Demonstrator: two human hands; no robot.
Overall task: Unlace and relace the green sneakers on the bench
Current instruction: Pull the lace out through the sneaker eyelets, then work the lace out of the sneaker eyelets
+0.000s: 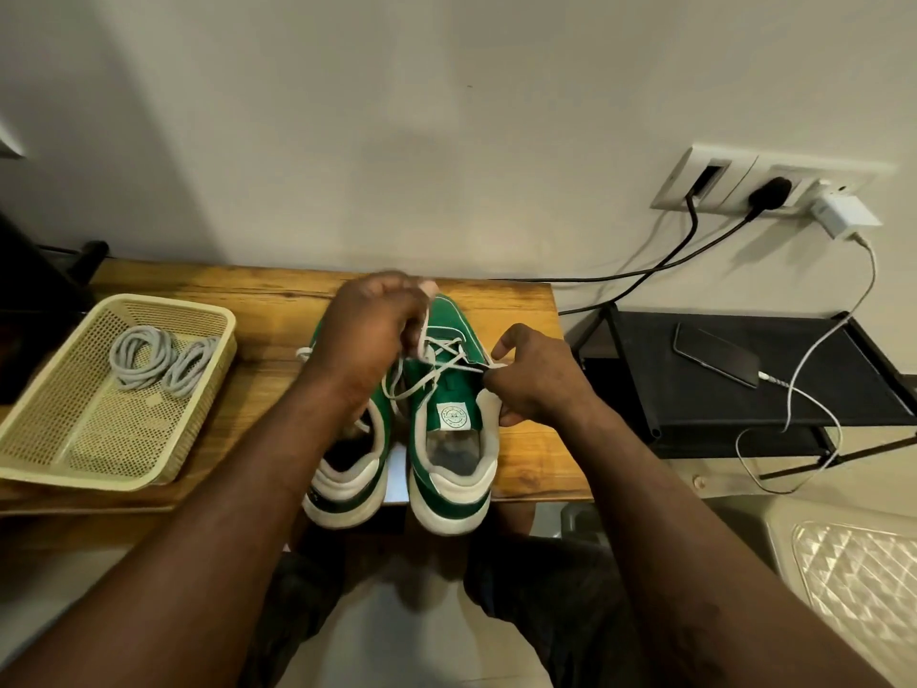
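Two green sneakers with white soles stand side by side on the wooden bench [238, 300], heels toward me. The right sneaker [454, 429] has its white lace [446, 362] loosely crossed over the tongue. My left hand [369, 335] hovers over the toe area, fingers curled round a strand of that lace and lifting it. My right hand [533, 377] pinches the other end of the lace at the shoe's right side. The left sneaker [347, 484] is largely covered by my left forearm; only its heel and collar show.
A yellow mesh basket [64, 439] with two coiled grey cables [163, 362] sits on the bench's left. A black shelf [794, 409] to the right carries a charging phone [717, 360]. Wall sockets [764, 186] with plugs and trailing cords lie behind. My knees are below the bench edge.
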